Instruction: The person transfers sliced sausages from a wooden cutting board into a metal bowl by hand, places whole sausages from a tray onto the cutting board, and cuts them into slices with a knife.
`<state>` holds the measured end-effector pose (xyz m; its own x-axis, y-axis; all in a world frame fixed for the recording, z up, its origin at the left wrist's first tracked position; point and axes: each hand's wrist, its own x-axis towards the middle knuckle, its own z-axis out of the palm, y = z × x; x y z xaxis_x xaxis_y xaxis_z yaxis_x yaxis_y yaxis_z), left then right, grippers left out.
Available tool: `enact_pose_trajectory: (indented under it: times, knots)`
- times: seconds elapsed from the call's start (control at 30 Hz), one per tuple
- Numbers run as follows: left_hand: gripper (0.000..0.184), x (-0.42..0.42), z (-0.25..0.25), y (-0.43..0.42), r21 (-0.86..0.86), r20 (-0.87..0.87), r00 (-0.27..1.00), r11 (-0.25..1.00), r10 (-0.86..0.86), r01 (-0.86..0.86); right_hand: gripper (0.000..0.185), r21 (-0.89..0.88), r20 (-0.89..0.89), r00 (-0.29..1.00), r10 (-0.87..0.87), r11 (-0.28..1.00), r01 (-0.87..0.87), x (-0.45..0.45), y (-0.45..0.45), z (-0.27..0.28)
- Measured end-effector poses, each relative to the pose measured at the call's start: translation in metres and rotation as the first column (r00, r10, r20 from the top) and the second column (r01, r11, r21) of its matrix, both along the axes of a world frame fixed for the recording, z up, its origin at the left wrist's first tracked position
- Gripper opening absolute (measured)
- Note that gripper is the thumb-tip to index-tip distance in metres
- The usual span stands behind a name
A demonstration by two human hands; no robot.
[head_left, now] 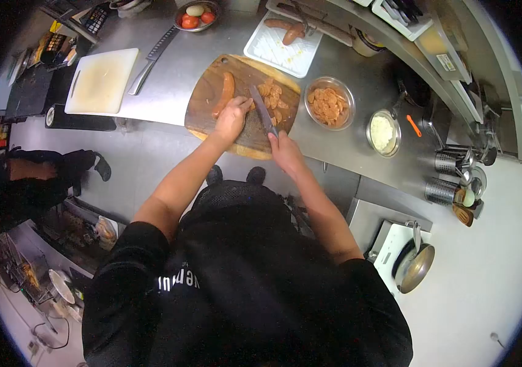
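Sausage [271,93] lies sliced; right hand [285,151] holds knife [261,109].

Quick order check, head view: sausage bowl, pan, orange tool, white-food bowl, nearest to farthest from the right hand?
From the right hand:
1. Sausage bowl: ahead, right
2. White-food bowl: farther right
3. Orange tool: right, past that bowl
4. Pan: lower right

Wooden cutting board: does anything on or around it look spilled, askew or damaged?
Nothing looks spilled or damaged. One mild oddity: the wooden cutting board seems to jut slightly past the front edge of the metal counter. The sausage slices lie loosely scattered, but on the board.
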<state>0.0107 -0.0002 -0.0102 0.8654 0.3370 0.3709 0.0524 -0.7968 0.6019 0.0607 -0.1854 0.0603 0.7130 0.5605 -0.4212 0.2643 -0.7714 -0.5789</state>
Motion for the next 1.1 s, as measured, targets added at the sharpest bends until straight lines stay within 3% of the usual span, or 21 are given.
enact_pose_trajectory:
  times: [0.17, 0.27, 0.33, 0.37, 0.43, 0.53, 0.77, 0.87, 0.97, 1.03, 1.07, 1.1]
  knots:
    - [0.029, 0.001, -0.002, 0.004, 0.007, -0.013, 0.999, 0.999, -0.032, 0.032, 0.041, -0.002, -0.067, 0.997, -0.025, 1.000, 0.025, 0.003, 0.007, -0.010]
    - [0.027, 0.002, -0.003, 0.006, 0.029, 0.017, 0.999, 0.999, -0.040, 0.039, 0.040, 0.089, -0.035, 0.999, -0.014, 0.996, 0.017, 0.007, 0.031, -0.041]
    - [0.027, 0.001, -0.002, 0.002, 0.012, -0.002, 1.000, 1.000, -0.024, 0.024, 0.042, 0.169, 0.139, 0.990, -0.005, 0.985, -0.019, 0.005, 0.045, -0.055]
    - [0.026, 0.001, 0.000, 0.002, -0.002, -0.013, 1.000, 1.000, -0.008, 0.008, 0.042, 0.173, 0.139, 0.990, -0.003, 0.985, -0.021, 0.003, 0.042, -0.059]
    - [0.026, -0.001, -0.004, 0.001, 0.014, 0.004, 1.000, 1.000, 0.012, -0.012, 0.042, 0.070, 0.084, 0.996, 0.004, 0.998, -0.010, -0.009, 0.023, -0.048]
    - [0.025, 0.003, -0.002, 0.000, 0.008, 0.010, 0.999, 0.999, 0.043, -0.043, 0.041, 0.048, 0.114, 0.993, -0.020, 0.999, 0.015, -0.019, -0.006, -0.040]
    - [0.021, 0.013, -0.001, 0.000, -0.086, 0.060, 0.997, 0.995, 0.057, -0.052, 0.043, 0.092, 0.171, 0.985, 0.015, 0.995, -0.031, 0.019, 0.002, -0.015]
    - [0.020, 0.011, -0.003, 0.001, -0.066, 0.049, 0.998, 0.997, 0.042, -0.039, 0.042, 0.022, 0.015, 1.000, -0.020, 1.000, 0.020, 0.010, 0.000, -0.005]
    - [0.019, 0.009, -0.001, 0.002, -0.084, 0.007, 0.999, 0.995, 0.046, -0.046, 0.043, 0.014, 0.030, 0.999, 0.030, 0.999, -0.031, 0.007, -0.005, -0.021]
    - [0.019, 0.011, -0.004, 0.003, -0.073, 0.023, 0.999, 0.997, 0.038, -0.037, 0.043, 0.097, 0.232, 0.970, 0.076, 0.990, -0.100, 0.005, -0.007, -0.024]
    - [0.019, 0.011, -0.005, 0.003, -0.065, 0.037, 0.999, 0.997, 0.031, -0.029, 0.043, 0.096, 0.231, 0.970, 0.073, 0.991, -0.097, 0.006, -0.009, -0.026]
    - [0.019, 0.011, -0.006, 0.003, -0.067, 0.036, 0.999, 0.997, 0.029, -0.026, 0.043, 0.034, 0.083, 0.996, 0.036, 0.999, -0.039, 0.006, -0.004, -0.009]
